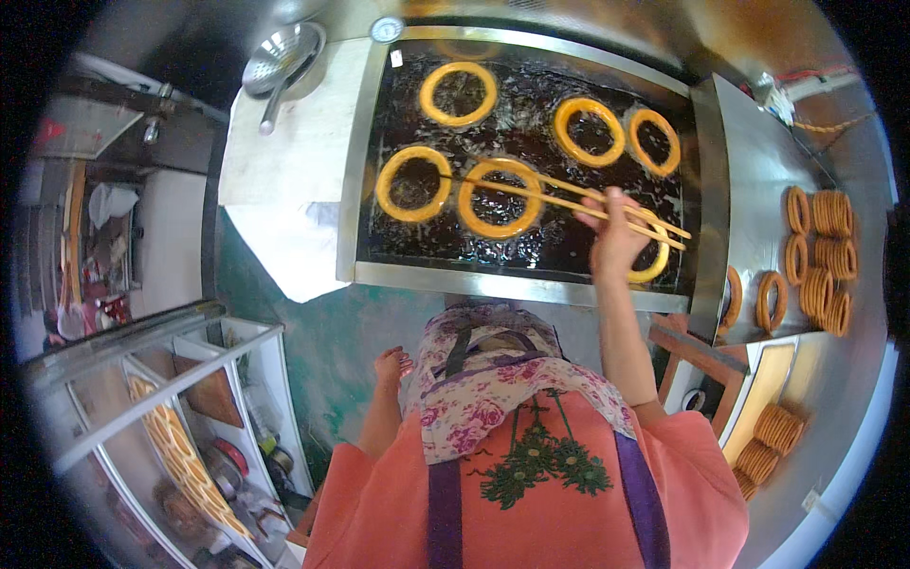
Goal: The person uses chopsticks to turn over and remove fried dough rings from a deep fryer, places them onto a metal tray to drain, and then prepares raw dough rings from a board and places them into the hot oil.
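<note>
My right hand (614, 232) is closed around a pair of long wooden chopsticks (561, 200) above the fryer. The chopsticks reach left across a golden fried dough ring (464, 211), with one tip near the right edge of another dough ring (382, 190). More rings float in the dark oil, including one at the back left (426, 93) and two toward the right. A paler dough ring (648, 276) lies partly hidden behind my right hand. Low beside my apron hangs my left hand (393, 364), holding nothing, its fingers loosely apart.
The fryer's metal rim (474, 281) runs in front of me. A skimmer (282, 62) rests on the white counter (294, 156) at left, near a round dial gauge (387, 29). Stacked fried rings (834, 213) stand on the metal tray at right. A shelf cabinet (171, 384) stands lower left.
</note>
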### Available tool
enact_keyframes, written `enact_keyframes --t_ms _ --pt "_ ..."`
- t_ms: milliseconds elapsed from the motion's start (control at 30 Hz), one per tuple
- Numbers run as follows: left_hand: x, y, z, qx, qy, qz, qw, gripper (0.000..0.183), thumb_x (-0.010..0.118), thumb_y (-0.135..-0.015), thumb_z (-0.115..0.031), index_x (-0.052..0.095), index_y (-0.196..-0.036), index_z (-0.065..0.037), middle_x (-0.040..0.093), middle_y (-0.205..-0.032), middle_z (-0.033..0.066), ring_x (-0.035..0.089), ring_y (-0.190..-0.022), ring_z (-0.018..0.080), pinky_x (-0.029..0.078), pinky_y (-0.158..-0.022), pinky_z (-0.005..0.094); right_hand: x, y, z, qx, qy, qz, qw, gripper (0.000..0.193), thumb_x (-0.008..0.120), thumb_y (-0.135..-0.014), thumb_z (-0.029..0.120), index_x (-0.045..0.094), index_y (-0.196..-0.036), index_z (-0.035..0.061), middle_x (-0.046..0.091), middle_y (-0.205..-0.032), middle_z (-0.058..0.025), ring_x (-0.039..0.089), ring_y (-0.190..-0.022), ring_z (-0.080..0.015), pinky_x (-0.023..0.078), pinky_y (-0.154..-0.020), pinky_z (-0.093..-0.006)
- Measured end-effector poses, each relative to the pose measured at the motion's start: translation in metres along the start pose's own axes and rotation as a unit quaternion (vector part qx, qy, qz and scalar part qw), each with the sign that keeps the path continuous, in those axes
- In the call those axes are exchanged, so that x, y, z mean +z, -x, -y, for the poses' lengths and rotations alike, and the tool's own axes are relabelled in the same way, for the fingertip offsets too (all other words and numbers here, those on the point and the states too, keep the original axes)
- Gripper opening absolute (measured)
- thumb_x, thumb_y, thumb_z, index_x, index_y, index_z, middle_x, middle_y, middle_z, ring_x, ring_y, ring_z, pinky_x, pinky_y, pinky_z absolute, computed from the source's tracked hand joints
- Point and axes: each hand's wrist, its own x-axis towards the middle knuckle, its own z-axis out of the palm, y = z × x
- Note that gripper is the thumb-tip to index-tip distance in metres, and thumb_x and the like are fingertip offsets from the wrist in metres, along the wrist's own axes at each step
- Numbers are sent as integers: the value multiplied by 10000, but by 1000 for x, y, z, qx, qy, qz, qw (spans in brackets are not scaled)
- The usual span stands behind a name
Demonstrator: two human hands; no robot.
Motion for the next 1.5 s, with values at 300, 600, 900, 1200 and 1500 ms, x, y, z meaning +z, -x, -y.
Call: enact_keyframes --t_ms 300,600,900,1200,1500 --pt "-44 3 54 3 115 -16 993 351 515 -788 -46 496 -1131 29 596 -820 137 600 -635 230 520 -520 332 71 33 -125 172 -17 -53 984 174 597 -864 129 522 -918 -17 620 -816 -146 647 -685 -199 560 -490 -296" --pt "-91 -37 103 58 77 19 995 310 538 -773 -48 534 -1076 15 601 -832 127 607 -647 230 512 -513 332 52 24 -149 256 -96 -89 958 202 555 -894 168 500 -988 -2 596 -911 -141 638 -863 -269 584 -682 -409" --pt "-74 -22 31 -4 106 31 994 346 550 -810 -57 495 -1149 -17 615 -905 158 614 -669 262 510 -529 361 -12 37 -110 233 -164 -50 957 238 603 -866 193 530 -1008 18 614 -855 -120 638 -799 -228 583 -657 -385" --pt "-41 -19 -5 19 -23 28 999 292 515 -810 -68 553 -1093 -6 612 -792 114 607 -616 215 506 -514 309 -55 64 -66 108 -28 -45 993 189 596 -863 148 564 -931 -27 631 -859 -160 654 -719 -213 589 -560 -321" --pt "-67 -136 25 -33 -66 114 991 251 491 -826 -42 538 -1070 -7 565 -704 134 474 -460 171 356 -372 283 -178 108 83 -116 45 -273 954 187 577 -870 132 558 -942 -39 626 -861 -198 654 -727 -246 586 -561 -332"
